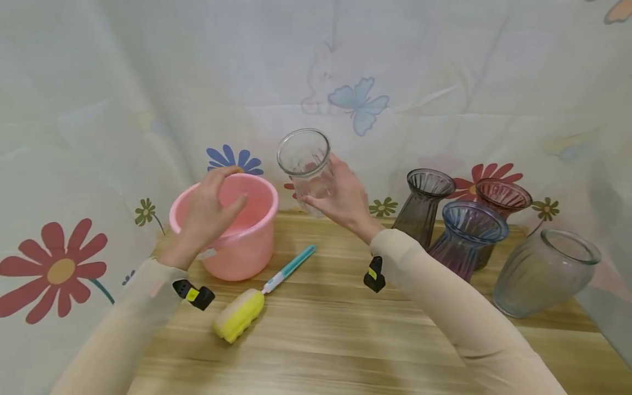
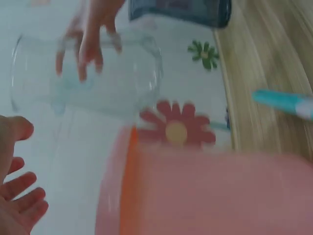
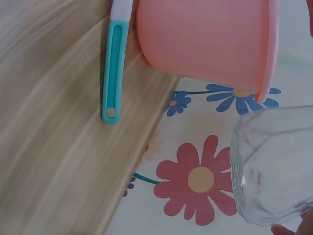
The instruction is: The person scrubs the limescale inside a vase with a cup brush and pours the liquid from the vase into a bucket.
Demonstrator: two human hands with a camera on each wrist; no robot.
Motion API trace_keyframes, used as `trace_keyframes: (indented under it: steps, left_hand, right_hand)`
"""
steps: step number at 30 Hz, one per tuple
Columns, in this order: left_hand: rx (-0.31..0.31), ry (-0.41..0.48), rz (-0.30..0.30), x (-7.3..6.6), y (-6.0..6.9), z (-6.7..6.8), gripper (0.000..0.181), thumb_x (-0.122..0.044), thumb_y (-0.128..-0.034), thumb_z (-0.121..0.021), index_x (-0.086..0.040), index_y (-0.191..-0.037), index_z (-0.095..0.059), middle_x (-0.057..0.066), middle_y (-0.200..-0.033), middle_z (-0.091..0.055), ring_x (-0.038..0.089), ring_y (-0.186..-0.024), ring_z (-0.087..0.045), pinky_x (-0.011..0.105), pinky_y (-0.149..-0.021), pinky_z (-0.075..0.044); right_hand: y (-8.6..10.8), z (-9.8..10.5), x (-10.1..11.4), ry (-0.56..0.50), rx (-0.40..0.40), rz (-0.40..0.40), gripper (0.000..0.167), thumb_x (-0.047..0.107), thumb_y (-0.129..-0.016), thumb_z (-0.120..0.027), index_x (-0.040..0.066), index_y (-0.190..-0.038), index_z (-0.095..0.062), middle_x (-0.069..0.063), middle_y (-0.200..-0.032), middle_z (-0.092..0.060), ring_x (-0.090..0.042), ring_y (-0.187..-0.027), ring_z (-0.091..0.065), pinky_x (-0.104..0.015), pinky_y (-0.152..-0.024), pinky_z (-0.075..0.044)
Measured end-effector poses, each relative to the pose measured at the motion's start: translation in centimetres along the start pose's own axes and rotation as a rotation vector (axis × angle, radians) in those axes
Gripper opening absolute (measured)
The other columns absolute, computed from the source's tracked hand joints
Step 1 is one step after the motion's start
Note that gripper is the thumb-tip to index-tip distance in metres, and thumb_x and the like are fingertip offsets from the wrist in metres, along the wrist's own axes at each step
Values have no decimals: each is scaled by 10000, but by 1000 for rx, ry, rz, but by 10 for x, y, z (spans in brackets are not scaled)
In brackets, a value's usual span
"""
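Observation:
My right hand (image 1: 343, 192) grips a clear glass vase (image 1: 308, 159) by its side, holding it up above the table with its mouth tilted slightly. In the right wrist view the base of the glass vase (image 3: 269, 166) shows near the bucket's rim. My left hand (image 1: 209, 206) hovers over the near left side of a pink bucket (image 1: 242, 252), fingers spread and holding nothing. In the left wrist view the left hand's fingers (image 2: 27, 196) are apart from the vase. A sponge brush (image 1: 242, 315) with a teal and white handle lies in front of the bucket.
At the right of the wooden table (image 1: 316, 340) stand a grey vase (image 1: 419, 211), a blue-purple vase (image 1: 464, 241), a red vase (image 1: 503, 197) and a frosted clear vase (image 1: 545, 274). A flower-printed sheet (image 1: 316, 71) hangs behind the table.

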State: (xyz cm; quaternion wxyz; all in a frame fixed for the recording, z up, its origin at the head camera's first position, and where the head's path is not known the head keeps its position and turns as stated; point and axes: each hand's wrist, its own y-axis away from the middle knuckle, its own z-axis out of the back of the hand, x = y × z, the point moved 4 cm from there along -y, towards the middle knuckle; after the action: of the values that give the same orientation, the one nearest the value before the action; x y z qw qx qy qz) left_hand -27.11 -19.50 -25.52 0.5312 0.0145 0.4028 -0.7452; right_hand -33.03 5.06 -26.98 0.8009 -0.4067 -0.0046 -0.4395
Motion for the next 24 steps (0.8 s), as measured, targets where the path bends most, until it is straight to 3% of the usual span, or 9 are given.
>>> trace_keyframes:
  steps: [3,6,10,16,20,24]
  left_hand:
    - [34,49,-139,-27,-2,-23,607,-203,-810,-667,-60,-1346,-420,124,-1362,-457,298,-1227,-455,449,-996,-391]
    - [109,85,-158,-44,-3,-51,724,-203,-792,-684,-54,-1402,-323,139,-1398,-415,305,-1251,-435,451,-1012,-376]
    - [218,125,-77,-49,-2,-91,892,-245,-772,-710,-80,-1458,-164,178,-1439,-337,336,-1289,-381,487,-1022,-350]
    - [399,283,74,-36,4,-144,1051,-336,-705,-757,-257,-1480,-50,104,-1488,-267,307,-1314,-352,509,-1016,-342]
    - [504,404,130,-30,13,-169,1043,-345,-678,-780,-286,-1471,-105,84,-1474,-303,286,-1317,-346,536,-986,-361]
    - [536,439,126,-32,19,-186,1023,-324,-655,-802,-207,-1458,-178,110,-1434,-365,308,-1274,-402,512,-954,-405]
  right_hand:
    - [6,-1,-6,-118,28,-97,924,415,-667,-780,187,-1416,-290,-31,-1318,-491,-201,-1171,-496,-410,-921,-435]
    - [15,-1,-13,-220,74,-204,899,434,-678,-765,194,-1401,-289,-20,-1313,-486,-201,-1168,-498,-422,-919,-436]
    - [32,-4,-25,-337,140,-283,892,450,-692,-750,175,-1394,-274,-27,-1343,-452,-214,-1230,-446,-466,-970,-394]
    - [61,-10,-44,-434,255,-335,917,422,-726,-737,238,-1441,-193,-21,-1413,-369,-230,-1317,-351,-515,-1019,-334]
    - [79,-14,-58,-465,310,-371,907,402,-736,-735,301,-1444,-180,-53,-1400,-387,-262,-1284,-386,-541,-987,-354]
    - [93,-17,-70,-492,330,-396,891,339,-745,-744,319,-1440,-186,-74,-1445,-337,-299,-1298,-365,-561,-994,-339]
